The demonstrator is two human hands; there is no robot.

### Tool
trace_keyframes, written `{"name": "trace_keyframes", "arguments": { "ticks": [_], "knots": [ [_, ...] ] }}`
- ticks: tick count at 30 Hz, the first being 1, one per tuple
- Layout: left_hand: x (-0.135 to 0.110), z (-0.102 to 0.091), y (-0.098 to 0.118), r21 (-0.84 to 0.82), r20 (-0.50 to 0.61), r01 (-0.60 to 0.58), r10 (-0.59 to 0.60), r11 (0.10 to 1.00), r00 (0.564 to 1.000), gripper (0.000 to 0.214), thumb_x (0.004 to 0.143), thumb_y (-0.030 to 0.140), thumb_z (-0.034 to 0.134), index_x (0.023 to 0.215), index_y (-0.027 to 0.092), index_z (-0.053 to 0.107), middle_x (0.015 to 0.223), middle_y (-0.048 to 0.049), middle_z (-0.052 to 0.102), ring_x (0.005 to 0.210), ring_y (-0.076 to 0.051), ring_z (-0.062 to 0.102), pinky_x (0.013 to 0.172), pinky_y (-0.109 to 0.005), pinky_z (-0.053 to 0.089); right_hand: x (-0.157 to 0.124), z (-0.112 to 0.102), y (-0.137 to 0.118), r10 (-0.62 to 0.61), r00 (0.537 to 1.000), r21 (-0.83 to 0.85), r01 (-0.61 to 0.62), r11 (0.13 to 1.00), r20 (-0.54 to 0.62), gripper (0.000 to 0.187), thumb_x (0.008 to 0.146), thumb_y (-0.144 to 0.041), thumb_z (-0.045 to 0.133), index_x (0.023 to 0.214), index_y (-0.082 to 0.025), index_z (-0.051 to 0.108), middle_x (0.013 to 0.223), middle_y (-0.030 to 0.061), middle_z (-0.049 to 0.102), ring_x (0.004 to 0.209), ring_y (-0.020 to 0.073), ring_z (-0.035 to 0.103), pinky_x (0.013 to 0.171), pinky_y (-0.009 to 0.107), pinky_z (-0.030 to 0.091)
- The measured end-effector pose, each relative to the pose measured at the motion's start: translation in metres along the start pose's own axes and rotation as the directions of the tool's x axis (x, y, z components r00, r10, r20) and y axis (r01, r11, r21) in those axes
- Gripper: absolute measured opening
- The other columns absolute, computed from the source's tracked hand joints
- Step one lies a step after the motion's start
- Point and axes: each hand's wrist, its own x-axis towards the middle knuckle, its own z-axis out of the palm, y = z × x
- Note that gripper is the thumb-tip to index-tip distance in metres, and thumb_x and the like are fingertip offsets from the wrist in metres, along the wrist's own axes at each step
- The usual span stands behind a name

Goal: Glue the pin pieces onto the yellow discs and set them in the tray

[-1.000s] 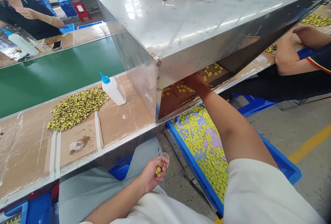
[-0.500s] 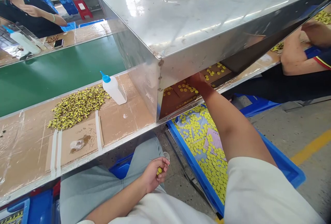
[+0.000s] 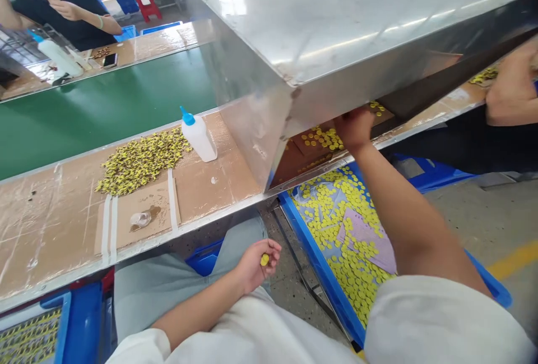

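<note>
My left hand (image 3: 257, 267) is closed over my lap, its fingers curled round a small round yellow disc (image 3: 264, 259); whether more lie beneath it I cannot tell. My right hand (image 3: 356, 129) reaches under the metal hood (image 3: 336, 92), above a brown board scattered with yellow discs (image 3: 325, 138). Its fingers are in shadow and partly hidden by the hood's edge. Below my right arm stands a blue tray (image 3: 309, 282) holding many loose yellow discs and a purple sheet (image 3: 365, 238).
A pile of small yellow-and-dark pieces (image 3: 145, 159) lies on the bench (image 3: 235, 170), beside a white squeeze bottle (image 3: 200, 138) with a blue tip. A clear small cup (image 3: 140, 219) sits on taped cardboard. Behind runs a green belt (image 3: 126, 103). Co-workers sit across and at right.
My right hand has moved a little to the right under the hood, over the discs. My left hand stays closed on its disc but has tilted slightly. The camera view has shifted.
</note>
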Motion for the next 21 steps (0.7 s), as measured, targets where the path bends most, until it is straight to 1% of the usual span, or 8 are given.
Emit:
{"name": "trace_keyframes", "arguments": {
  "ticks": [3,5,8,11,14,18,19,21],
  "knots": [
    [-0.004,0.015,0.011,-0.062,0.027,-0.078,0.080,0.995,0.996,0.019,0.070,0.015,0.060,0.085,0.009,0.070,0.076,-0.0062,0.064,0.061,-0.009,0.057,0.057,-0.020,0.041,-0.080,-0.031,-0.020,0.032,0.997,0.137,-0.022,0.990,-0.070,0.049,0.100,-0.055,0.042,0.071,-0.023,0.064,0.067,0.0085,0.068,0.064,0.0215,0.062,0.060,0.035,0.038],
    [-0.006,0.027,0.016,-0.109,0.070,-0.094,0.102,0.990,0.992,0.024,0.075,0.019,0.057,0.089,0.007,0.072,0.083,-0.0104,0.067,0.070,-0.013,0.063,0.067,-0.024,0.048,-0.140,-0.046,-0.041,0.009,0.987,0.286,0.037,0.957,-0.159,0.036,0.096,-0.054,0.054,0.071,-0.028,0.061,0.064,0.0038,0.066,0.060,0.0221,0.061,0.060,0.037,0.041],
    [-0.010,0.039,0.020,-0.204,0.195,-0.045,0.086,0.978,0.977,0.028,0.082,0.023,0.051,0.089,0.006,0.072,0.081,-0.0120,0.068,0.072,-0.016,0.065,0.074,-0.028,0.050,-0.209,-0.053,-0.086,-0.296,0.943,0.372,0.333,0.866,-0.154,0.030,0.095,-0.040,0.061,0.068,-0.028,0.058,0.062,0.0000,0.066,0.053,0.0174,0.059,0.049,0.034,0.036],
    [-0.022,0.037,0.019,-0.325,0.196,-0.012,0.080,0.946,0.977,0.023,0.085,0.027,0.051,0.074,0.012,0.065,0.067,-0.0064,0.062,0.061,-0.014,0.059,0.065,-0.026,0.046,-0.245,-0.046,-0.138,-0.537,0.812,0.428,0.579,0.694,-0.228,0.026,0.093,-0.027,0.063,0.068,-0.026,0.056,0.059,-0.0016,0.064,0.052,0.0151,0.057,0.050,0.032,0.039],
    [-0.043,0.018,0.023,-0.400,0.128,-0.057,0.118,0.915,0.985,0.022,0.083,0.029,0.057,0.064,0.016,0.057,0.060,-0.0015,0.056,0.055,-0.012,0.053,0.058,-0.023,0.042,-0.260,-0.035,-0.182,-0.615,0.734,0.392,0.676,0.624,-0.288,0.019,0.090,-0.022,0.065,0.073,-0.025,0.058,0.063,0.0003,0.067,0.056,0.0171,0.060,0.054,0.034,0.041],
    [-0.080,-0.028,0.043,-0.471,0.076,-0.145,0.203,0.870,0.976,0.016,0.082,0.024,0.056,0.070,0.014,0.061,0.063,-0.0018,0.057,0.057,-0.011,0.054,0.061,-0.022,0.043,-0.282,-0.046,-0.239,-0.502,0.808,0.573,0.579,0.580,-0.308,0.015,0.092,-0.020,0.055,0.089,-0.027,0.068,0.085,0.0058,0.076,0.079,0.0245,0.071,0.070,0.041,0.052],
    [-0.090,-0.041,0.049,-0.484,0.059,-0.174,0.231,0.857,0.971,0.016,0.083,0.023,0.054,0.075,0.012,0.064,0.065,-0.0023,0.059,0.058,-0.011,0.054,0.061,-0.022,0.043,-0.291,-0.055,-0.257,-0.465,0.836,0.684,0.523,0.508,-0.293,0.019,0.094,-0.020,0.052,0.094,-0.028,0.069,0.089,0.0059,0.076,0.084,0.0254,0.072,0.075,0.044,0.054],
    [-0.108,-0.068,0.060,-0.510,0.035,-0.244,0.303,0.825,0.953,0.021,0.084,0.020,0.050,0.086,0.009,0.068,0.071,-0.0044,0.062,0.058,-0.011,0.054,0.056,-0.022,0.040,-0.312,-0.073,-0.302,-0.509,0.839,0.911,0.346,0.224,-0.193,0.023,0.097,-0.025,0.050,0.106,-0.030,0.071,0.091,0.0047,0.076,0.086,0.0241,0.072,0.080,0.044,0.057]
  ]
}}
